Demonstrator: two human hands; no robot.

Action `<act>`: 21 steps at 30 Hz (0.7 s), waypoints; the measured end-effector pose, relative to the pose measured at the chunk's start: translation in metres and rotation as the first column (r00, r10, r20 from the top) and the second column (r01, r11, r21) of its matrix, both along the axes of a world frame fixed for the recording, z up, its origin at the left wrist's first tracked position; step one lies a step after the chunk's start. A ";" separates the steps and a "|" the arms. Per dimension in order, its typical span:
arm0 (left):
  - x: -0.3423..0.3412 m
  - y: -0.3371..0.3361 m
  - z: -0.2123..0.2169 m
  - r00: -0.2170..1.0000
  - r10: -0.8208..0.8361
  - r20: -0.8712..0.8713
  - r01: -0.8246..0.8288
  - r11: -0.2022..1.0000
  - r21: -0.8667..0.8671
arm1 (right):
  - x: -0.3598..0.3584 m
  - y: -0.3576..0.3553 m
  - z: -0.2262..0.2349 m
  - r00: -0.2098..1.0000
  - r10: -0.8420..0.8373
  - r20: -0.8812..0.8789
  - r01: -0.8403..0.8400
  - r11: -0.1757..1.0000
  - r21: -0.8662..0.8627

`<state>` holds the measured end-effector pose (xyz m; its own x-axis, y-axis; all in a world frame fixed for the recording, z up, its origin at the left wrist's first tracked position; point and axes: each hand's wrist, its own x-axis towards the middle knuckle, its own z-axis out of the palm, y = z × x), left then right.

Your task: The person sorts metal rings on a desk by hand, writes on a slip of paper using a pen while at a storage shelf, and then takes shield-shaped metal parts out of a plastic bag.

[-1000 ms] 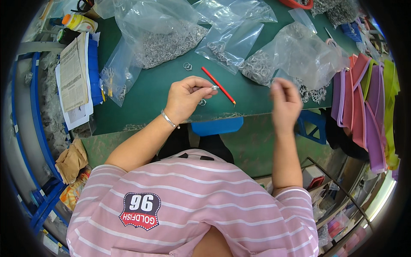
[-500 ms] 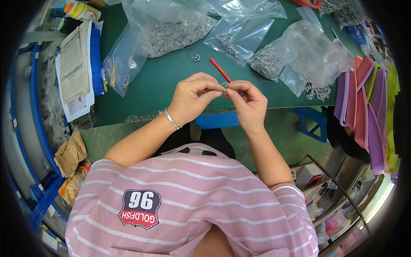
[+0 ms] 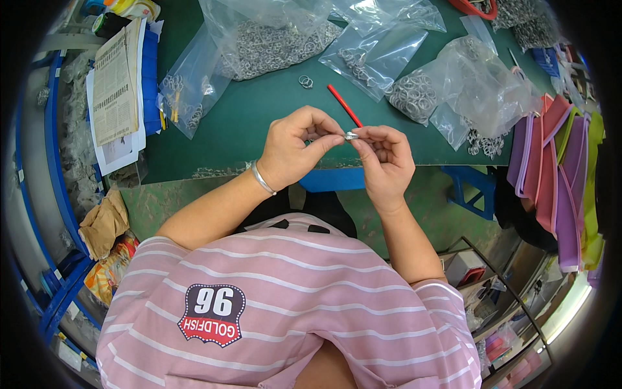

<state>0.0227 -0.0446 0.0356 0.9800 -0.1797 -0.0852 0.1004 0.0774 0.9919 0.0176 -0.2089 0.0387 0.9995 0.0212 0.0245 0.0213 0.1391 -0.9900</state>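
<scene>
Silvery metal, a small ring point(image 3: 350, 135) glinted between the fingertips of both hands, which had drawn closer together over the last half second and sat slightly lower against the near edge of the green mat point(image 3: 259, 123); a second back the right hand had been well off to the side, apart from the left. The left hand point(image 3: 299, 146) was curled, thumb and forefinger pinching one side of the ring, a thin bangle on its wrist; the right hand point(image 3: 387, 159) was curled too, its fingertips closed on the other side, so the two hands met on the piece. That coming together suggested the piece was now being worked between the hands rather than fetched. The ring itself looked tiny, bright and mostly hidden by the fingers, so its exact shape could not be told. Just beyond the hands on the mat lay a red stick point(image 3: 344, 105), and farther back two loose rings point(image 3: 305, 82). Clear bags of rings point(image 3: 272, 39) lay along the mat's far side, printed papers point(image 3: 116, 84) off its left edge, and coloured foam sheets point(image 3: 557, 162) off its right.
</scene>
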 end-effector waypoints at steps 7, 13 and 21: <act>0.031 0.016 -0.034 0.965 0.262 0.020 -0.258 0.927 0.273 | 0.006 -0.006 -0.020 0.994 0.054 -0.095 -0.070 0.983 -0.172; 0.077 0.032 -0.100 0.945 0.016 0.328 -0.250 0.681 0.688 | 0.003 0.006 -0.092 0.987 0.087 -0.138 -0.150 0.815 -0.559; 0.080 0.038 -0.105 0.989 -0.030 0.143 -0.100 0.575 0.812 | 0.011 0.003 -0.098 0.997 0.071 -0.040 -0.080 0.763 -0.642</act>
